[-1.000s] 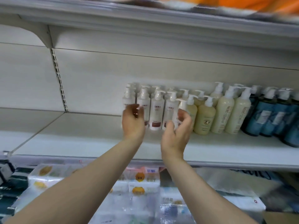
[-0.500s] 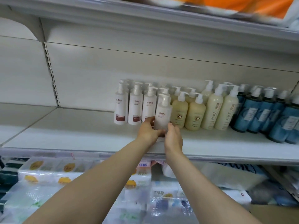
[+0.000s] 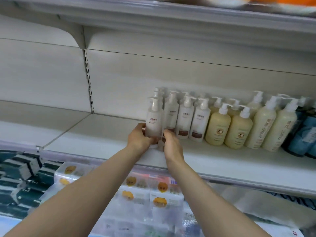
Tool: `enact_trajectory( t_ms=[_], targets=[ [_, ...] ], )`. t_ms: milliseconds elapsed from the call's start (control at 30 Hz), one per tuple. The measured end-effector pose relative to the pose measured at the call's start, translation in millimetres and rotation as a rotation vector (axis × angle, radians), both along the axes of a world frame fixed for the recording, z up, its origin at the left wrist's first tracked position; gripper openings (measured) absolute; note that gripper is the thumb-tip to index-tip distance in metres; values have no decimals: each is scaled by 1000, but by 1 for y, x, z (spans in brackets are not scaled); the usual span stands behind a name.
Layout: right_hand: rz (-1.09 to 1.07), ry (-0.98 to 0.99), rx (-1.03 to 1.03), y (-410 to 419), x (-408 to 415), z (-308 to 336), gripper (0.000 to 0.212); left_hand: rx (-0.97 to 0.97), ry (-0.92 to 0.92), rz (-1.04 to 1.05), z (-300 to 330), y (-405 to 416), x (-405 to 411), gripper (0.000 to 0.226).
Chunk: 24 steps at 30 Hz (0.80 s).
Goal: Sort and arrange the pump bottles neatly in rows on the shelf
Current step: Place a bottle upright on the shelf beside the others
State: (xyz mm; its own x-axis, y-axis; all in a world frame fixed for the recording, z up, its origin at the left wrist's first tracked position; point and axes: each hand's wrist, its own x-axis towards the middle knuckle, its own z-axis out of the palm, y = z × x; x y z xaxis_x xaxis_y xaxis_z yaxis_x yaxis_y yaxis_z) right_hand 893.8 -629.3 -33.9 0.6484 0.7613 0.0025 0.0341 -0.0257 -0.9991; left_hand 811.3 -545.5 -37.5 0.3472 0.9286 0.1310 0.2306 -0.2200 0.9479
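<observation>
A white pump bottle (image 3: 154,119) with a dark band at its base stands upright just left of centre in the frame, at the left end of the bottle rows on the white shelf (image 3: 222,161). The left hand (image 3: 139,138) wraps its lower left side, fingers curled against it. The right hand (image 3: 171,146) closes in at its lower right, fingertips at the base. To its right stand more white bottles (image 3: 185,117), then squat cream bottles (image 3: 218,128), tall pale bottles (image 3: 261,127) and blue bottles (image 3: 306,139) at the right edge. Wrapped packs (image 3: 153,199) lie below the shelf, in the lower part of the frame.
</observation>
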Motion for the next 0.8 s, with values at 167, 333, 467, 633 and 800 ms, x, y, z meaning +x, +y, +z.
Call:
enact_trajectory(
  t_ms=[167,333,467,633,800],
  targets=[
    [20,17,-5,15,-4,-4,25,-25,-17,80,1,36,-20,60],
    [6,53,8,29,-1,1,13,-28,3,126,0,72,-25,63],
    [-30,50,42,38,1,4,33,-11,26,102,0,95,-20,59],
    [-53,-1,44,51,3,2,43,4,56,45,0,117,-10,57],
    [-76,-2,61,60,5,0,46,12,71,29,0,131,2,57]
  ],
)
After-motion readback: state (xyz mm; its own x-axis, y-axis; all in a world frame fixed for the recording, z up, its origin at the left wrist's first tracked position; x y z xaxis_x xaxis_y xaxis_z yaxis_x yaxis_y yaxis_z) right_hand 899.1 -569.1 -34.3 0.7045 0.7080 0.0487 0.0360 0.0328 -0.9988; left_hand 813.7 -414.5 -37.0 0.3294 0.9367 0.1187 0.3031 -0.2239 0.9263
